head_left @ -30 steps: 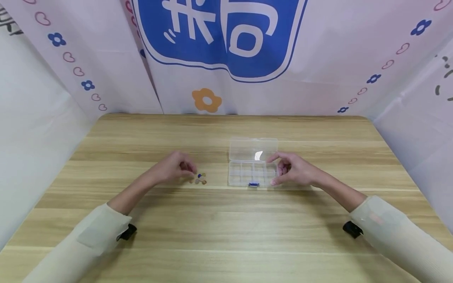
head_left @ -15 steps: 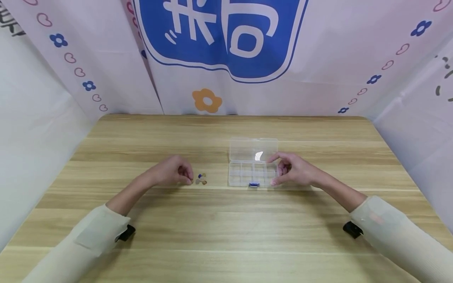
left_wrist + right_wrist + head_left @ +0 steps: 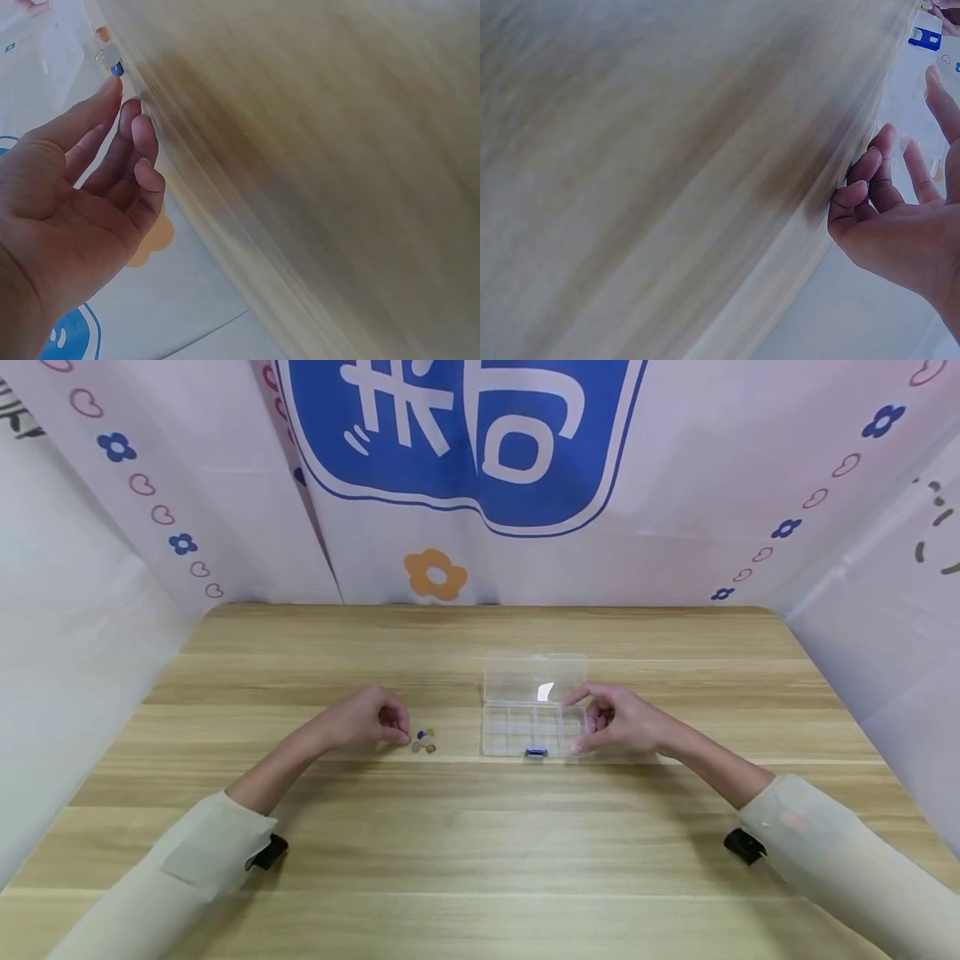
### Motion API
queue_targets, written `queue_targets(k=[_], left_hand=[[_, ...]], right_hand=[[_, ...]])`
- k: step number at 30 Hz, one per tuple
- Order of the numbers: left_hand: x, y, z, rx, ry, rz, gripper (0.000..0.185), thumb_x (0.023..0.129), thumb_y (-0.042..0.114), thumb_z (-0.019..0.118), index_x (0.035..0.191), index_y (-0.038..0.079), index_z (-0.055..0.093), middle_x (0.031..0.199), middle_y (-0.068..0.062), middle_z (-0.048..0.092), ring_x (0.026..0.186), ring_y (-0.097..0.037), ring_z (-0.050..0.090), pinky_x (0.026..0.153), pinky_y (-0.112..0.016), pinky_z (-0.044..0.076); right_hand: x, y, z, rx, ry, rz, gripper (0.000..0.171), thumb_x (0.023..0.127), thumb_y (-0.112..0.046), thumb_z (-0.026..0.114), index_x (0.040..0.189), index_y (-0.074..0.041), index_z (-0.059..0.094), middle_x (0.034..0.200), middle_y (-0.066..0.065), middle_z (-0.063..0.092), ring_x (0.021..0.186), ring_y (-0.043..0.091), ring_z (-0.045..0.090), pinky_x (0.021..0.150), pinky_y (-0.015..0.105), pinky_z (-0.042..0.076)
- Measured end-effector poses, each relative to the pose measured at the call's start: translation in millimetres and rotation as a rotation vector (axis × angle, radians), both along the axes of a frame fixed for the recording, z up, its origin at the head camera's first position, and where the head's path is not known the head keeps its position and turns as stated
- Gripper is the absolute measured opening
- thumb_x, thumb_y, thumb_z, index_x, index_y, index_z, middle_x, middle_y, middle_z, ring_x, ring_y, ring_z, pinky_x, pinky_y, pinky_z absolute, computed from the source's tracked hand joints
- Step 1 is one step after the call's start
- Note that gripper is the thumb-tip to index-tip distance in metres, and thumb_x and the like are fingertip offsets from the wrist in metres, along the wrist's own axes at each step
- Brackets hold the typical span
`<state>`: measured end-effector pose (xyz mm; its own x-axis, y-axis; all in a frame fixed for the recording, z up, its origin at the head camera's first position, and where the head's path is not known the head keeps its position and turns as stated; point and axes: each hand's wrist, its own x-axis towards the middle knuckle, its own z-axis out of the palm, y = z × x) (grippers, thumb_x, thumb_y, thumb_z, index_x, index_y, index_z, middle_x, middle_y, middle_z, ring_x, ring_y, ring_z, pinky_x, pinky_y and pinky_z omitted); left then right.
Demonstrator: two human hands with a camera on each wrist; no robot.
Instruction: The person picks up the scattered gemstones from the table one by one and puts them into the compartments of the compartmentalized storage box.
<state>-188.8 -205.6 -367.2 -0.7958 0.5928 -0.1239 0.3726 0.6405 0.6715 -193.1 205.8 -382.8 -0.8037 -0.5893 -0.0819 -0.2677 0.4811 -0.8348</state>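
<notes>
My left hand (image 3: 375, 720) is low over the table, thumb and forefinger pinched together on a small brown bead-like piece, mostly hidden by the fingertips. Just right of them lie several small glossy pieces: a blue one (image 3: 422, 735), a gold one (image 3: 430, 732), a clear greyish one (image 3: 416, 747) and an amber one (image 3: 431, 748). A clear plastic compartment box (image 3: 522, 731) stands open, its lid (image 3: 513, 678) folded back. My right hand (image 3: 626, 720) holds the box's right end, thumb at the front corner and forefinger near the hinge; the other fingers are curled.
The box has a blue latch (image 3: 536, 752) at its front edge. Underneath everything is a wood-grain table (image 3: 450, 852), its back edge against a printed white cloth (image 3: 652, 560). Black wrist straps (image 3: 266, 852) show below both sleeves.
My left fingers have come down and closed on the brown piece at the left of the group, then drawn slightly up. My right hand and the box stay in place.
</notes>
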Motion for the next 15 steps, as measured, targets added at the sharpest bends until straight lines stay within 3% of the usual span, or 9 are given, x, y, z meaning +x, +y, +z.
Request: queue_targets(k=[15], left_hand=[[-3.7,2.6,5.0,0.024,0.01,0.004,0.01,0.086,-0.004,0.08,0.082,-0.001,0.071,0.078,-0.006,0.07,0.072,-0.016,0.063,0.066,-0.024,0.054]], right_hand=[[0.5,-0.7,0.8,0.011,-0.013,-0.008,0.06,0.079,-0.002,0.089,0.13,0.005,0.059,0.078,0.006,0.061,0.071,0.015,0.052,0.066,0.023,0.044]])
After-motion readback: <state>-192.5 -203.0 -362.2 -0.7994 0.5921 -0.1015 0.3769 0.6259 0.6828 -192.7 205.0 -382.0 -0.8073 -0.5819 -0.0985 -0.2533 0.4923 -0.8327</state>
